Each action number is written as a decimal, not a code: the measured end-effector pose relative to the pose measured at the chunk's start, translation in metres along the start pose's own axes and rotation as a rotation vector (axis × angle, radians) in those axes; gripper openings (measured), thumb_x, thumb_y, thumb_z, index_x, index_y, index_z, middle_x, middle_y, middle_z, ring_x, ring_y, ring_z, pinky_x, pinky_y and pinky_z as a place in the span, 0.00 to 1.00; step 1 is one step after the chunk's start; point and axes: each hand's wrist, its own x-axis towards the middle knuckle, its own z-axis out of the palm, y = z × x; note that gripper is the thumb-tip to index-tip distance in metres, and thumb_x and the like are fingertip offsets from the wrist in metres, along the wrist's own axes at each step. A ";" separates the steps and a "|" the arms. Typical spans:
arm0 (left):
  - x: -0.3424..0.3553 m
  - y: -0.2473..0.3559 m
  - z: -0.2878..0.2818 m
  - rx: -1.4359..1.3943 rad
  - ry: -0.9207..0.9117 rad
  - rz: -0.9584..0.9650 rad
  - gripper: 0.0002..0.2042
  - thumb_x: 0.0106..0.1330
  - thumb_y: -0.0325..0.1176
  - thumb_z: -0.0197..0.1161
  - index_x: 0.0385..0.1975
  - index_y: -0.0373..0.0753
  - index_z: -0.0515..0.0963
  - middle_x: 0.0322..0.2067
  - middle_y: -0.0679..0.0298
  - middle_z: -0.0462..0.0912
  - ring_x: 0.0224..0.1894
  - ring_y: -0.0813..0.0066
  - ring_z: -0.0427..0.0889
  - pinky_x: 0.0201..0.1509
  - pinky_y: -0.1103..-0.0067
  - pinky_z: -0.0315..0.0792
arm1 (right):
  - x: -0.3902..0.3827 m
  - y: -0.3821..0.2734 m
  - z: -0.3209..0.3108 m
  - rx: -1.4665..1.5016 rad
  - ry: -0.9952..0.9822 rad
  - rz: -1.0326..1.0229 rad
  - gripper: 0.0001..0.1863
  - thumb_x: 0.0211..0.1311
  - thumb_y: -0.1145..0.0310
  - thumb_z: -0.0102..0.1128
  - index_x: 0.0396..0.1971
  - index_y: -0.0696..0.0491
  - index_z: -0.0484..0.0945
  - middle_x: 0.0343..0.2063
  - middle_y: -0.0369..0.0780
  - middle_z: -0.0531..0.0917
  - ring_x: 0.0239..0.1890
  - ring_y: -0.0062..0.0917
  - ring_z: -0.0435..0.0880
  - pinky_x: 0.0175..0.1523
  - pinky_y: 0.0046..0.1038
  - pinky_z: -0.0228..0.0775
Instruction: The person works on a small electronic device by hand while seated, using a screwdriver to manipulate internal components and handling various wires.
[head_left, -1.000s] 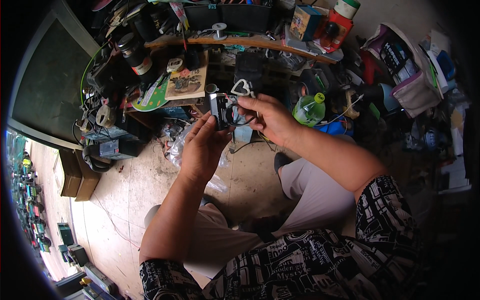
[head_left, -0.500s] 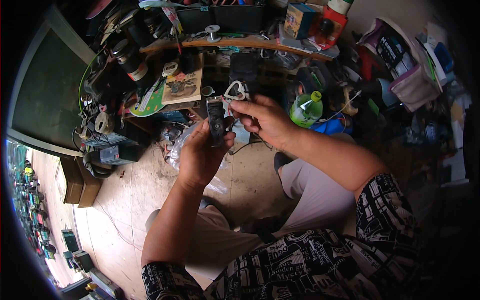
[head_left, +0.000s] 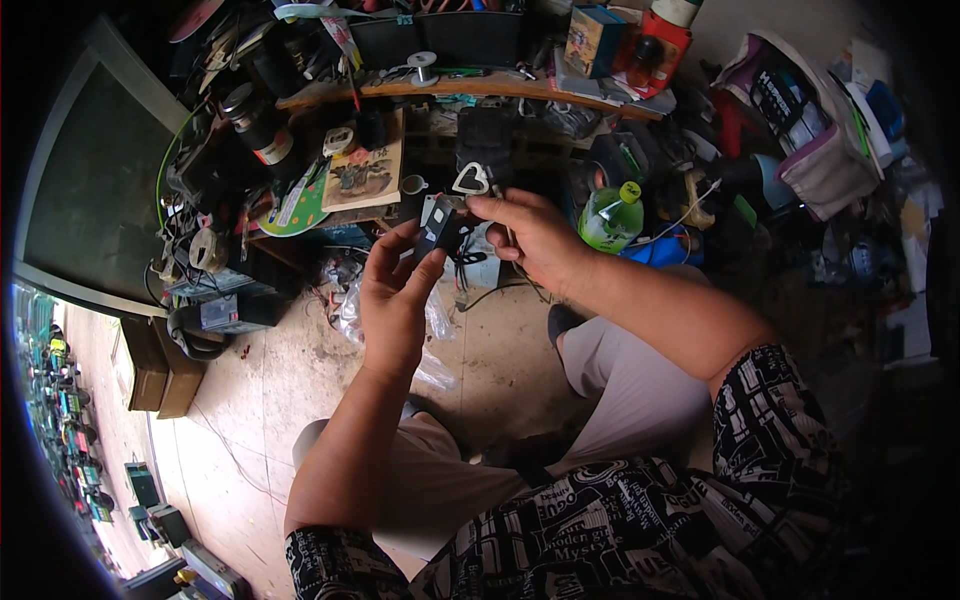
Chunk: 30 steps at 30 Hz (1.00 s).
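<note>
My left hand [head_left: 392,300] is raised above the floor, its thumb and fingers closed around a small black rectangular device [head_left: 436,224]. Pale marks show on the face turned up, and its upper end lies near my right fingertips. In my right hand [head_left: 540,236], pinched between thumb and fingers, is a pale heart-shaped loop [head_left: 457,186]. Whether the loop is joined to a tool or to the device cannot be made out. The right fingers are partly curled, and a thin shaft-like piece appears beside them.
A cluttered bench stands ahead, with a book [head_left: 362,180], a solder spool [head_left: 422,68] and a dark flask [head_left: 258,124]. Right of my hands is a green-liquid bottle [head_left: 612,217]. Clear plastic bags [head_left: 436,372] and cables lie on the floor [head_left: 290,370].
My left hand has turned the black device, so a flat face with pale marks shows instead of the side with a round part. My right hand stays close with the heart-shaped loop.
</note>
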 end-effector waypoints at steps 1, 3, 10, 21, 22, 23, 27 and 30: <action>0.000 -0.002 0.000 0.037 -0.002 0.061 0.19 0.60 0.21 0.62 0.52 0.36 0.68 0.45 0.65 0.75 0.45 0.79 0.75 0.48 0.84 0.70 | 0.001 0.001 0.000 -0.016 0.016 0.002 0.08 0.60 0.61 0.59 0.32 0.50 0.76 0.29 0.29 0.76 0.23 0.12 0.67 0.22 0.14 0.53; 0.000 -0.003 0.000 0.094 0.003 0.160 0.20 0.58 0.18 0.62 0.51 0.35 0.67 0.45 0.64 0.74 0.45 0.79 0.75 0.50 0.84 0.70 | 0.001 0.004 0.000 -0.032 0.031 0.005 0.09 0.60 0.61 0.59 0.32 0.50 0.76 0.29 0.30 0.76 0.24 0.12 0.68 0.22 0.14 0.53; 0.001 -0.009 -0.003 0.285 0.079 0.175 0.21 0.55 0.19 0.65 0.50 0.34 0.70 0.45 0.64 0.76 0.45 0.77 0.75 0.49 0.83 0.70 | 0.002 0.008 0.001 -0.058 0.031 0.042 0.08 0.58 0.63 0.61 0.33 0.51 0.76 0.25 0.29 0.73 0.24 0.11 0.67 0.22 0.14 0.53; -0.001 -0.014 -0.005 0.449 0.037 -0.014 0.25 0.51 0.26 0.71 0.49 0.31 0.70 0.36 0.62 0.78 0.36 0.79 0.77 0.38 0.84 0.73 | -0.002 0.004 0.011 -0.275 0.012 0.026 0.11 0.52 0.61 0.67 0.30 0.50 0.77 0.23 0.28 0.75 0.25 0.12 0.67 0.29 0.15 0.57; -0.002 -0.012 -0.003 0.441 0.021 -0.006 0.25 0.51 0.26 0.71 0.49 0.31 0.70 0.36 0.63 0.78 0.36 0.79 0.77 0.38 0.84 0.74 | 0.000 0.005 0.010 -0.287 0.038 0.037 0.11 0.52 0.60 0.66 0.30 0.50 0.77 0.23 0.29 0.75 0.24 0.12 0.67 0.29 0.16 0.58; -0.003 -0.011 -0.002 0.434 0.005 0.001 0.25 0.51 0.26 0.71 0.50 0.31 0.70 0.36 0.63 0.78 0.37 0.78 0.77 0.38 0.84 0.74 | 0.001 0.006 0.008 -0.299 0.063 0.049 0.11 0.52 0.60 0.65 0.30 0.50 0.77 0.23 0.29 0.75 0.24 0.12 0.68 0.28 0.16 0.58; -0.003 -0.012 -0.001 0.420 -0.020 0.039 0.24 0.53 0.27 0.70 0.50 0.31 0.70 0.36 0.63 0.78 0.38 0.78 0.77 0.39 0.84 0.74 | 0.005 0.006 0.002 -0.238 0.058 0.075 0.10 0.54 0.60 0.63 0.28 0.49 0.76 0.22 0.28 0.71 0.22 0.11 0.65 0.23 0.14 0.51; -0.004 -0.009 -0.004 0.426 0.013 -0.007 0.21 0.58 0.30 0.66 0.50 0.34 0.71 0.39 0.62 0.78 0.40 0.78 0.77 0.40 0.82 0.72 | 0.008 0.006 -0.001 -0.214 0.066 0.078 0.08 0.54 0.61 0.62 0.28 0.50 0.76 0.22 0.28 0.71 0.22 0.11 0.65 0.22 0.14 0.50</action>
